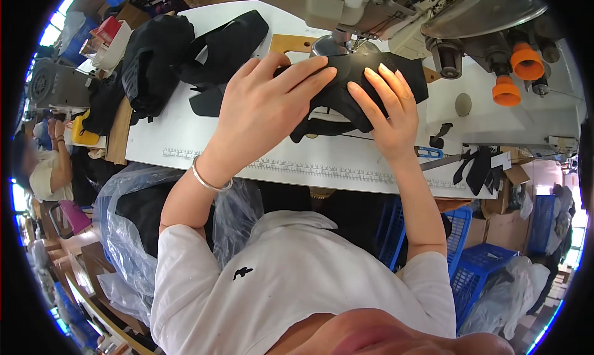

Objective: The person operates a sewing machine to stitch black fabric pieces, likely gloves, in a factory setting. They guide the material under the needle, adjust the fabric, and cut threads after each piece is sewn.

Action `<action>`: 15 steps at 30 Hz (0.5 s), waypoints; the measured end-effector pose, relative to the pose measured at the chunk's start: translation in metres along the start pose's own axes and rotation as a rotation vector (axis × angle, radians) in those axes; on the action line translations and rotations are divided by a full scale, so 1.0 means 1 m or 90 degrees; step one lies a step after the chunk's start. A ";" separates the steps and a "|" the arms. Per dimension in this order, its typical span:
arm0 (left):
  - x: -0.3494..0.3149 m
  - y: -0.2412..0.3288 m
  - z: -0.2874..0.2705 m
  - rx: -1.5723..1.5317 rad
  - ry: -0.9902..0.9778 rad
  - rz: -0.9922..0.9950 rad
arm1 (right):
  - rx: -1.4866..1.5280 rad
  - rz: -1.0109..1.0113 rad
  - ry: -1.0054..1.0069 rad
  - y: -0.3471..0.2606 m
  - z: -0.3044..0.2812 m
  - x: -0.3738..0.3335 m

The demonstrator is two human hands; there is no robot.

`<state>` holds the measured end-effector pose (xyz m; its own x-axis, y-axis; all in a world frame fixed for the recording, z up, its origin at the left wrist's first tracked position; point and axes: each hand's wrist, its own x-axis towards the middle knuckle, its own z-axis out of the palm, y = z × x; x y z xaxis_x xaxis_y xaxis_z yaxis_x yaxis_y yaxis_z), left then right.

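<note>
A black fabric piece [348, 76] with a curved, folded edge lies under the head of a sewing machine [365, 12]. My left hand [269, 104] is at its left part, the thumb and forefinger close together on the cloth near the needle area [346, 42]. On the right part rests my right hand [391, 107], its fingers stretched and a little apart, pressing on top of the cloth. A strap-like black strip [331, 129] hangs from the piece toward me, between my hands. The cloth hides the exact stitching spot.
A printed ruler strip [297, 167] runs along the near edge of the white table [154, 132]. Black fabric parts [229, 39] and a black bag [154, 58] lie left. Orange thread-cone holders [526, 61] stand right, above black scraps [479, 169]. Blue crates [479, 265] sit below.
</note>
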<state>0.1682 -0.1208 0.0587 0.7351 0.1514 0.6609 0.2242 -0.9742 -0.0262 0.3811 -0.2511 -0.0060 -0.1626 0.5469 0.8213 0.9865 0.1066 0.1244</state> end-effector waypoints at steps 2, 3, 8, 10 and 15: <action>0.000 0.000 0.000 0.033 -0.008 0.007 | 0.003 -0.002 0.008 0.001 0.001 -0.001; 0.000 0.000 -0.001 0.047 -0.010 0.012 | 0.004 0.000 0.008 0.001 0.001 -0.001; -0.001 0.001 -0.004 0.095 -0.028 0.025 | 0.002 0.011 0.014 -0.002 0.002 -0.001; -0.001 0.000 -0.002 0.103 -0.027 0.037 | 0.000 0.014 0.013 -0.003 0.002 -0.001; 0.002 0.000 -0.002 0.103 -0.033 0.034 | 0.000 0.024 0.022 -0.005 0.005 -0.002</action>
<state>0.1684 -0.1207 0.0621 0.7799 0.1133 0.6156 0.2817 -0.9418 -0.1835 0.3760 -0.2485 -0.0106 -0.1243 0.5215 0.8441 0.9919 0.0869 0.0924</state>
